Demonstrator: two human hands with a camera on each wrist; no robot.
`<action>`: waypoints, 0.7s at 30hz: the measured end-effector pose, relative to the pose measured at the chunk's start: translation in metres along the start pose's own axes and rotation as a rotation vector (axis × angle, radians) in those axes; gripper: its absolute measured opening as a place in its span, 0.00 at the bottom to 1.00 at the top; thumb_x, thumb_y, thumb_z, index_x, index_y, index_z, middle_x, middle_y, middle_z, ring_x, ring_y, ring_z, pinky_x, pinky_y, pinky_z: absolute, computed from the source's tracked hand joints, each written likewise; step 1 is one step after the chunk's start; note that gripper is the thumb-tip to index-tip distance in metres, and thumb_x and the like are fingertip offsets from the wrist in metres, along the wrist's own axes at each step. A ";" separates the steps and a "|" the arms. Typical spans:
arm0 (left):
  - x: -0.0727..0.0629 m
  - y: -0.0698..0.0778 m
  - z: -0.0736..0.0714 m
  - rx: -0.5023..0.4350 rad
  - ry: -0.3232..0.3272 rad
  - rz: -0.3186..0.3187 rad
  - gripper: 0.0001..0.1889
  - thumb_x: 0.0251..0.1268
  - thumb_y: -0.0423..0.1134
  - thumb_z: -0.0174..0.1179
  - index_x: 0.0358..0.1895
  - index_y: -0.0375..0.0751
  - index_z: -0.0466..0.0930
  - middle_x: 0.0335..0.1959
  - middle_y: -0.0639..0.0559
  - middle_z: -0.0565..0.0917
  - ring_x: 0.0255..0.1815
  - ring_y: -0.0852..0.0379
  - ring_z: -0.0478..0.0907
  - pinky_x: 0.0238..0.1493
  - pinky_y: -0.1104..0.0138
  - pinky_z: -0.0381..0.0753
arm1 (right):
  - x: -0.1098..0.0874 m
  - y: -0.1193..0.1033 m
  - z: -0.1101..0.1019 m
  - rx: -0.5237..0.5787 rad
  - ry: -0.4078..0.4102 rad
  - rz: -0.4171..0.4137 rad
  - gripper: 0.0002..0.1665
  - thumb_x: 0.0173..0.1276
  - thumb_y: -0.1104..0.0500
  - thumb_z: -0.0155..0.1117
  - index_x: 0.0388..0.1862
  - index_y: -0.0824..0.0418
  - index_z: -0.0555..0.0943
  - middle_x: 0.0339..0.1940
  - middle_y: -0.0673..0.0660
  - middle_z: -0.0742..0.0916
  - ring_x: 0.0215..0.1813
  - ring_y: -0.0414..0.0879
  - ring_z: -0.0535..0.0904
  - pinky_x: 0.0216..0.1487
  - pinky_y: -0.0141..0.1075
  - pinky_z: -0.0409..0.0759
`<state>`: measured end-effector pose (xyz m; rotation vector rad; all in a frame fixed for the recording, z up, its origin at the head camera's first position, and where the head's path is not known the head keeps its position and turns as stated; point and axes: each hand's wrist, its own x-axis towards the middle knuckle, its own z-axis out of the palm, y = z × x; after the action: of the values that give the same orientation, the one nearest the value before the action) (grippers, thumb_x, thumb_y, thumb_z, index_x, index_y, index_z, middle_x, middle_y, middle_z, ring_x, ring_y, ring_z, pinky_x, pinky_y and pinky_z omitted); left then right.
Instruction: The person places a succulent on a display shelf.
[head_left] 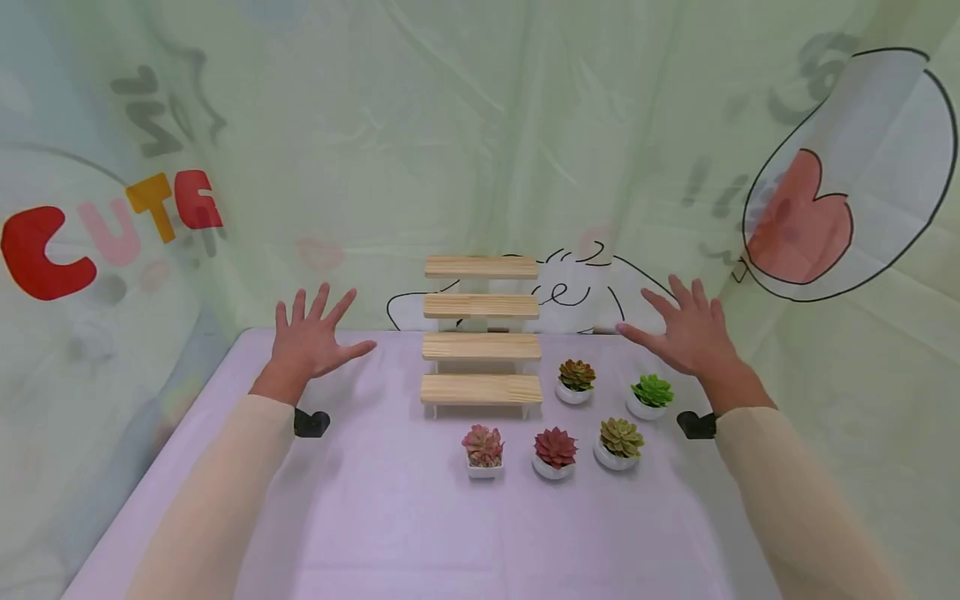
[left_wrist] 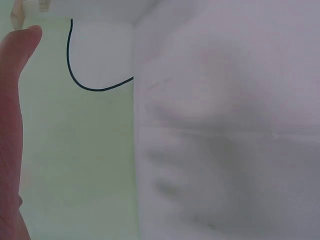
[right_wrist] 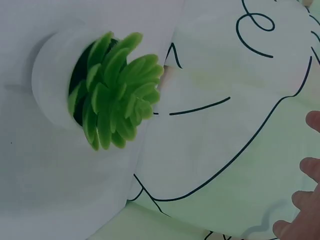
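My left hand [head_left: 306, 342] is held over the left part of the table with fingers spread, and nothing is in it. On the other side my right hand [head_left: 693, 333] has its fingers spread too, just behind a bright green succulent [head_left: 651, 393] in a round white pot. That succulent [right_wrist: 117, 92] looms large in the right wrist view, apart from the fingertips [right_wrist: 311, 167]. Left of it stand a brown-green succulent [head_left: 576, 379], a yellow-green one [head_left: 620, 442], a dark red one [head_left: 555, 452] and a pink one [head_left: 483, 448] in a square pot.
A four-step wooden rack [head_left: 482, 389] with white supports stands at the table's back middle. Pale lilac cloth covers the table [head_left: 405, 533]. Printed curtains [head_left: 337, 150] hang behind and on both sides. A small black wrist mount [head_left: 311, 423] shows at the left cuff.
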<state>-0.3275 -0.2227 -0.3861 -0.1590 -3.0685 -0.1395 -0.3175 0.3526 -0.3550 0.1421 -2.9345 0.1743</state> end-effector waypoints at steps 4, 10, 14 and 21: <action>-0.004 0.003 0.001 -0.003 -0.003 -0.001 0.55 0.60 0.82 0.46 0.84 0.64 0.37 0.86 0.39 0.35 0.83 0.26 0.30 0.77 0.29 0.27 | -0.008 -0.005 0.002 0.000 0.006 -0.019 0.59 0.66 0.18 0.48 0.82 0.57 0.60 0.84 0.71 0.49 0.82 0.78 0.36 0.75 0.78 0.36; -0.009 0.008 0.005 -0.006 -0.002 0.004 0.55 0.59 0.83 0.46 0.84 0.64 0.38 0.86 0.40 0.36 0.83 0.26 0.30 0.78 0.29 0.27 | -0.020 -0.012 0.007 0.004 0.024 -0.050 0.57 0.66 0.20 0.52 0.81 0.57 0.62 0.84 0.71 0.51 0.82 0.77 0.38 0.76 0.77 0.38; -0.014 0.012 0.009 -0.021 0.018 0.012 0.55 0.59 0.83 0.47 0.84 0.65 0.38 0.86 0.41 0.36 0.83 0.27 0.32 0.78 0.29 0.28 | -0.027 -0.013 0.012 0.031 0.063 -0.077 0.55 0.66 0.22 0.54 0.80 0.57 0.64 0.84 0.70 0.53 0.83 0.76 0.39 0.76 0.77 0.40; -0.023 0.020 0.018 -0.057 0.047 0.025 0.54 0.60 0.81 0.49 0.84 0.66 0.38 0.86 0.42 0.38 0.84 0.28 0.35 0.79 0.30 0.33 | -0.047 -0.020 0.022 0.113 0.121 -0.138 0.51 0.68 0.27 0.58 0.78 0.59 0.67 0.84 0.69 0.55 0.83 0.75 0.41 0.74 0.78 0.45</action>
<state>-0.3034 -0.2032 -0.4043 -0.1943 -3.0156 -0.2261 -0.2739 0.3343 -0.3833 0.3370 -2.7830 0.3155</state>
